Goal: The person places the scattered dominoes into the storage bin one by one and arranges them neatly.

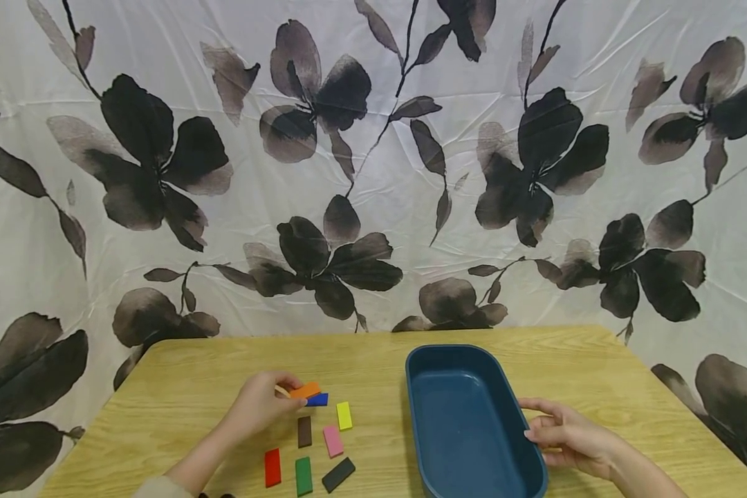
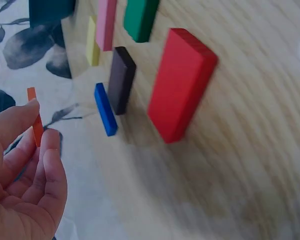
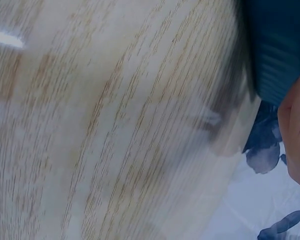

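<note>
My left hand pinches an orange block between thumb and fingers. That block is raised off the table, and in the head view it partly covers a blue block lying beneath it. The left wrist view shows the orange block apart from the blue block. My right hand rests at the right side of a deep blue bin, fingers loosely bent against its rim. Only part of the right hand appears in the right wrist view, beside the bin's outer wall.
Several flat blocks lie left of the bin: yellow, brown, pink, red, green and black. A wooden table carries everything. Behind it hangs a floral cloth.
</note>
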Demonstrator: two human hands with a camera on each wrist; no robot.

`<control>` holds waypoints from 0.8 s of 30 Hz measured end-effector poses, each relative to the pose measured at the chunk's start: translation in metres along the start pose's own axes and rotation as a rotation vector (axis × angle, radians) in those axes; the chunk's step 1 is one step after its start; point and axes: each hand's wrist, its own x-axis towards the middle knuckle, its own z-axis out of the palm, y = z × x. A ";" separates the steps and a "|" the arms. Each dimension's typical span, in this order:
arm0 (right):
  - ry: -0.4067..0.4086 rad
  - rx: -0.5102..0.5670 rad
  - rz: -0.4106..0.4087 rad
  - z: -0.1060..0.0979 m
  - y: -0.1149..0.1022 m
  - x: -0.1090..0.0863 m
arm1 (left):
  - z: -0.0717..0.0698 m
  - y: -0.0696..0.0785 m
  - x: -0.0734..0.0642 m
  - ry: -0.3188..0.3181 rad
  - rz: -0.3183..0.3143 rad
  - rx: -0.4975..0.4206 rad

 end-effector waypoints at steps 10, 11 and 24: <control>-0.107 0.057 -0.038 -0.008 0.000 -0.001 | 0.003 0.019 0.009 -0.067 0.068 -0.047; -0.115 0.061 -0.042 -0.009 0.000 -0.001 | 0.003 0.020 0.010 -0.075 0.084 -0.051; -0.161 0.105 -0.068 -0.009 0.002 0.002 | 0.020 0.056 0.032 -0.100 0.269 -0.013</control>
